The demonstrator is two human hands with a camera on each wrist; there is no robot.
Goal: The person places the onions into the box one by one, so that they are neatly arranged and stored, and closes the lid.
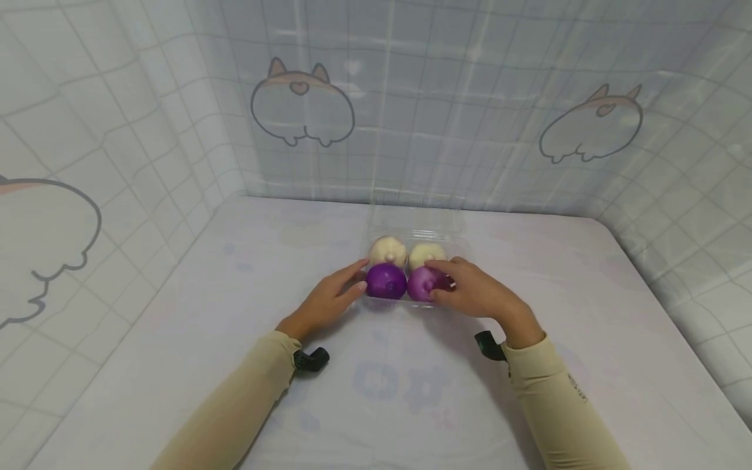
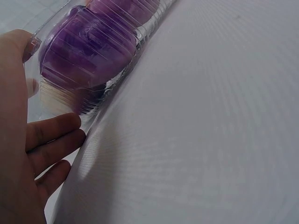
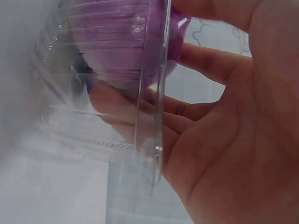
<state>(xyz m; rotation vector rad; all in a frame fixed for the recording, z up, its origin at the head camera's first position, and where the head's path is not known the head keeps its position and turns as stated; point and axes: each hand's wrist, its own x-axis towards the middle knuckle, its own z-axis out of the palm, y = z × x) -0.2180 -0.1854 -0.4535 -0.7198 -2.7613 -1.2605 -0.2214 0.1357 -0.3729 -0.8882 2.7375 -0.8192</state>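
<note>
A clear plastic clamshell box (image 1: 414, 222) sits mid-table with its lid open toward the back. Inside lie two cream balls (image 1: 388, 251) (image 1: 425, 253) and, in front of them, two purple balls (image 1: 386, 281) (image 1: 420, 282). My left hand (image 1: 351, 282) lies beside the box's left front corner, straight fingers touching its wall next to the left purple ball (image 2: 88, 51). My right hand (image 1: 449, 282) is at the right front corner, thumb and fingers curled round the right purple ball (image 3: 117, 42). The box rim (image 3: 156, 121) runs across the right hand (image 3: 224, 140).
The box rests on a white table (image 1: 529, 274) with faint printed patterns. Checked curtain walls (image 1: 458, 98) with cartoon animal drawings close off the left, back and right sides. Black wrist camera mounts (image 1: 310, 359) (image 1: 489, 344) sit at both beige sleeves.
</note>
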